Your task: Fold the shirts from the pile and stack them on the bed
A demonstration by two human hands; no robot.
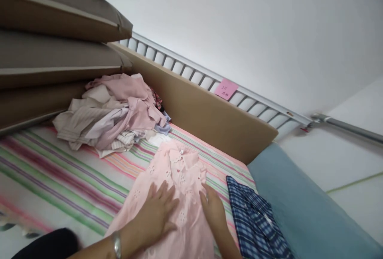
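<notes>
A pink button-front dress (184, 195) with a frilled collar and cut-out eyelet flowers lies face up on the striped sheet. Its lower end runs out of the picture. My left hand (157, 213), with a silver bangle at the wrist, rests flat on the dress with its fingers spread. At the garment's right edge, my right hand (214, 209) touches the cloth with its fingertips; the fingers look extended and partly overlap one another. A folded blue plaid garment (254, 215) lies to the right of that hand.
A heap of crumpled clothes (119, 111) sits at the back left beside stacked brown cushions (60, 51). A tan board (203, 111) runs along the back, below a white slatted rail bearing a pink note (226, 89). A blue-grey panel (305, 199) borders the right side.
</notes>
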